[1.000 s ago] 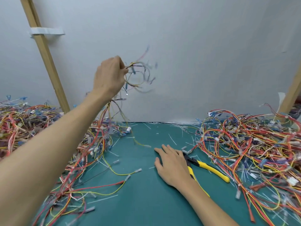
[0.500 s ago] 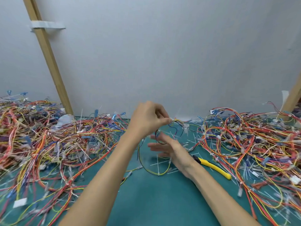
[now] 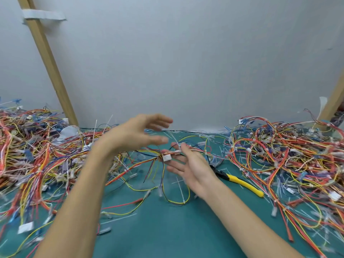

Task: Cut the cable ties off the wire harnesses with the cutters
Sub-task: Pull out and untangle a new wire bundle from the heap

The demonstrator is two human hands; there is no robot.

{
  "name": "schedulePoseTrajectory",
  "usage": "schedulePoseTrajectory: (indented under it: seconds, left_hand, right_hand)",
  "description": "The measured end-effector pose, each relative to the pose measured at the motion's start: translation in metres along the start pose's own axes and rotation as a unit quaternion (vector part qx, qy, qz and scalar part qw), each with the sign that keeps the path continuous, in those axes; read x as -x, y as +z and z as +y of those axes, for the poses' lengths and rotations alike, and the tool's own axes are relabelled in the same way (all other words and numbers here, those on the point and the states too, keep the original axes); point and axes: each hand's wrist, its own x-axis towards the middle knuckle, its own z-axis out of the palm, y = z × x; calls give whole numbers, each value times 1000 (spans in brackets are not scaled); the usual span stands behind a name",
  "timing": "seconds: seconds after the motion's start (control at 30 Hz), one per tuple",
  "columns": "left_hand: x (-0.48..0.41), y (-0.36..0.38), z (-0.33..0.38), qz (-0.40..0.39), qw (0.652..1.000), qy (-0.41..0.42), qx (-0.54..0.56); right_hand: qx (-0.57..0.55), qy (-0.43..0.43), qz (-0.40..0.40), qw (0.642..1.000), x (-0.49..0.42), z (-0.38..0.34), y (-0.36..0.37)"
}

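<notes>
Underneath, a teal work mat (image 3: 167,229). Behind it, a plain grey wall (image 3: 186,62). At far left, a wooden batten (image 3: 50,62) slanting up and leftwards against that wall, a strip of pale tape (image 3: 43,15) across it near the top. At far right, a second wooden batten (image 3: 333,105), a white strip (image 3: 323,104) beside its lower end.

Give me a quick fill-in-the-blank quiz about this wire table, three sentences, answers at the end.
1. The cutters have ____ handles.
2. They lie on the mat, to the ____ of the right hand.
3. A harness lies across the ____ hand's fingers, while the left hand hovers open.
Missing words: yellow; right; right.
</notes>
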Motion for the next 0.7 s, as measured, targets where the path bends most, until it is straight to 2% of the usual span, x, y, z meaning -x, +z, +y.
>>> schedulePoseTrajectory:
  seconds: [0.07, 0.13, 0.33, 0.47, 0.6, 0.7]
  left_hand:
    - [8, -5, -16, -87, 990, -88, -65]
    - [10, -2, -30, -110, 978, -128, -121]
    - [5, -5, -34, 33, 989, -47, -137]
    - [5, -3, -29, 51, 993, -10, -105]
    - [3, -4, -22, 62, 995, 7, -81]
    - [-2, -5, -15, 163, 986, 41, -3]
  right_hand:
    - [19, -8, -5, 1000, 0, -2, -4]
    - [51, -14, -2, 999, 1, -1, -7]
    - [123, -44, 11, 991, 2, -1, -8]
    - [140, -48, 21, 989, 1, -6, -9]
    - [190, -90, 26, 977, 0, -3, -12]
    - [180, -83, 23, 980, 0, -2, -14]
